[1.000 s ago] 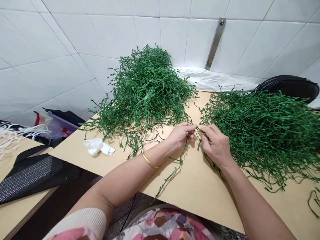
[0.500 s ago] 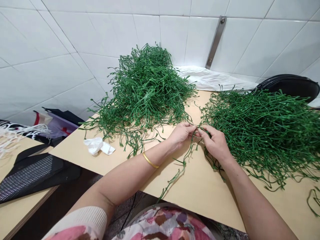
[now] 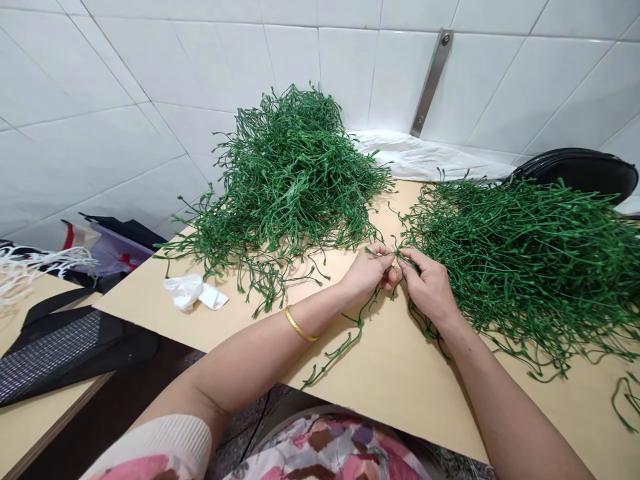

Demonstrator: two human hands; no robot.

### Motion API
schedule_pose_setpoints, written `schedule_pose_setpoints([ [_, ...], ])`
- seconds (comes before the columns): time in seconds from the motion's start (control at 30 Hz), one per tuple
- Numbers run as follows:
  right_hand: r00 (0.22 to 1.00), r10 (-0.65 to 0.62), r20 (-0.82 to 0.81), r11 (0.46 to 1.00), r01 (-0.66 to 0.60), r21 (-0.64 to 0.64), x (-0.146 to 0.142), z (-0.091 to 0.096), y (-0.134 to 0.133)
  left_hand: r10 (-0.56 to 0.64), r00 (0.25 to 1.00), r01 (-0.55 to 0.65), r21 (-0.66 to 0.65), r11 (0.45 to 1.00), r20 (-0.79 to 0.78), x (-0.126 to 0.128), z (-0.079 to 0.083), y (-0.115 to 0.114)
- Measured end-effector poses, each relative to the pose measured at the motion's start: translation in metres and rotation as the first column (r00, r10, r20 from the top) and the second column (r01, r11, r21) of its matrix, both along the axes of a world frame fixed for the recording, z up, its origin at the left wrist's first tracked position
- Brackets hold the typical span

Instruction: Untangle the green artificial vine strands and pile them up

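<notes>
So the closest thing to a container here is a black bag at the back right, looks zipped up, can't see what's in it. It's tucked behind the right pile of green stems, which covers its lower front. A black mesh thing sits over on the left, on a second surface, with some white cords behind it; might be a bag, can't really tell. Action's in the middle: the left hand and right hand are almost fingertip to fingertip, both with fingers pinched on a thin green strand. One length of it dangles from the left hand and trails toward the near edge of the main surface. The left pile is heaped up against the tiled wall, stray stems spilling forward, and a crumpled tissue lies left of those. White sheeting runs along the back under a metal bar. The right pile crowds right up beside the right hand, so that side's tight. Bare room's mostly a narrow strip between the piles plus a decent patch in front of the hands, and there's a dark gap between the two surfaces.
</notes>
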State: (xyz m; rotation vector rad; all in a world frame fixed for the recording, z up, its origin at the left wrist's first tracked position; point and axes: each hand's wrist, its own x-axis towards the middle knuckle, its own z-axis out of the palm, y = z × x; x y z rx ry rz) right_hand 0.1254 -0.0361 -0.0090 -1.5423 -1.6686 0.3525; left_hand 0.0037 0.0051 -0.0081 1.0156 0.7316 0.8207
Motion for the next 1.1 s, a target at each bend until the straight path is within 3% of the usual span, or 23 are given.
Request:
schedule_pose_setpoints([
  [0.1,1.0,-0.006,0.002,0.997,0.006,0.072,0.001,-0.001,0.001,-0.014,0.999,0.015,0.026,1.0,-0.042,0.0,-0.002,0.0],
  [0.27,0.996,0.014,-0.085,0.999,-0.018,-0.049,0.002,0.001,0.001,-0.05,0.997,0.05,-0.007,0.999,-0.05,0.0,0.003,-0.001],
  [0.47,0.995,0.067,-0.073,0.996,-0.071,-0.051,0.001,0.007,0.0,0.012,0.999,-0.012,0.007,1.0,-0.038,0.001,0.005,0.0],
  [0.6,1.0,0.025,0.007,1.0,-0.025,-0.008,0.001,0.006,-0.001,-0.041,0.999,0.041,-0.037,0.998,0.011,0.0,0.005,-0.002],
  [0.73,0.997,0.027,0.072,0.999,-0.03,0.037,0.003,0.006,-0.001,-0.063,0.998,0.063,-0.079,0.995,-0.007,-0.002,0.015,-0.003],
  [0.87,0.992,0.066,0.106,0.997,-0.071,0.039,0.007,0.009,-0.002,-0.043,0.997,0.041,-0.044,0.998,-0.059,-0.004,0.023,-0.004],
  [1.1,0.992,0.034,0.124,0.999,-0.036,0.01,0.009,0.014,-0.004,-0.052,0.994,0.052,-0.01,0.999,-0.095,-0.003,0.023,-0.005],
])
